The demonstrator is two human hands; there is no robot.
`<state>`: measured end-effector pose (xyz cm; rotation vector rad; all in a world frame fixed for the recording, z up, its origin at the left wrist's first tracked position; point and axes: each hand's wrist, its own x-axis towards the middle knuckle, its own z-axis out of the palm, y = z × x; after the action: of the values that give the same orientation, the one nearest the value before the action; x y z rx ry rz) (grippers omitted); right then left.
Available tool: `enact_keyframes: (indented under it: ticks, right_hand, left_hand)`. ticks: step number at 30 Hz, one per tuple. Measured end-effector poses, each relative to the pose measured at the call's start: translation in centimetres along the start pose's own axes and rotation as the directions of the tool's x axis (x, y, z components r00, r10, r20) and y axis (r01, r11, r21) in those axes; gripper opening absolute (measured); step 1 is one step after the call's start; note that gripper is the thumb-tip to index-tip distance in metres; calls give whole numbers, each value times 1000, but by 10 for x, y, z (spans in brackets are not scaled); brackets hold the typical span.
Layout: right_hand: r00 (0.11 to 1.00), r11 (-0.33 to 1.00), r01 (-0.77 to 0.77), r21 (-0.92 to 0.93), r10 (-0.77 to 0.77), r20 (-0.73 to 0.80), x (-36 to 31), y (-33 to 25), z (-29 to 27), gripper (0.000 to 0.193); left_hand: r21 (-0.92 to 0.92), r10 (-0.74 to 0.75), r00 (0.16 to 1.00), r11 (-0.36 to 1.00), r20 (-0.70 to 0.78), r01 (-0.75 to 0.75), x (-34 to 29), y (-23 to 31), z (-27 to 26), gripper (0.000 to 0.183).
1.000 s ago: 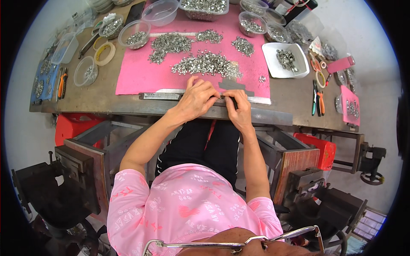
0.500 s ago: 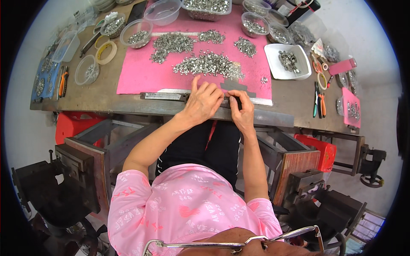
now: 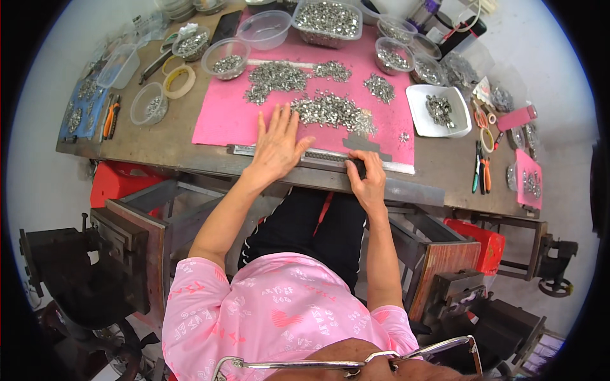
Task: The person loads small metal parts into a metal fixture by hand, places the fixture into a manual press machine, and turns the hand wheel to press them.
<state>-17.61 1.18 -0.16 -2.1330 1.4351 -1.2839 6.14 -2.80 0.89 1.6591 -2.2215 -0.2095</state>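
At the far left are orange pliers (image 3: 112,119), well apart from both hands. Next is the left hand (image 3: 277,152), its fingers spread wide on the pink mat (image 3: 219,120), with nothing held that I can see. A quick swipe of those fingers could push the shiny pile (image 3: 330,111) about and lose some bits, I think, because the bits are small and loose. The pile is just past the fingertips, up and to the right. The long metal bar (image 3: 324,158) runs under the left hand and over to the right one; I can't tell if the left palm touches it. If someone bumps the bar, it might slip off, since it sits by the table's front edge. At its right part, the right hand (image 3: 368,178) has its fingers bent in close around a small dark thing (image 3: 360,167), which sits between thumb and fingers. Farther right is a white tray (image 3: 418,105).
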Motion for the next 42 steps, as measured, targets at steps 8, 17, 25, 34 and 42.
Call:
enact_keyframes:
  ticks: [8, 17, 25, 34, 42]
  right_hand:
    - [1000, 1000, 1, 10, -1, -1, 0, -1, 0, 18]
    - [999, 1000, -8, 22, 7, 31, 22, -4, 0, 12]
    - [978, 977, 144, -159, -116, 174, 69, -6, 48, 8]
    - [977, 936, 162, -311, -108, 182, 73, 4, 64, 10]
    - [978, 924, 133, -358, -64, 199, 78, -1, 64, 10]
  left_hand:
    - [-124, 172, 980, 979, 101, -159, -11, 28, 5, 81]
    - [-491, 129, 960, 838, -246, -239, -2, -15, -7, 28]
    - [-250, 32, 974, 964, -224, -89, 14, -33, -8, 8]
    - [-173, 131, 959, 969, -251, -177, 20, -30, -1, 8]
    - [-233, 74, 982, 966, -175, -115, 19, -34, -3, 8]
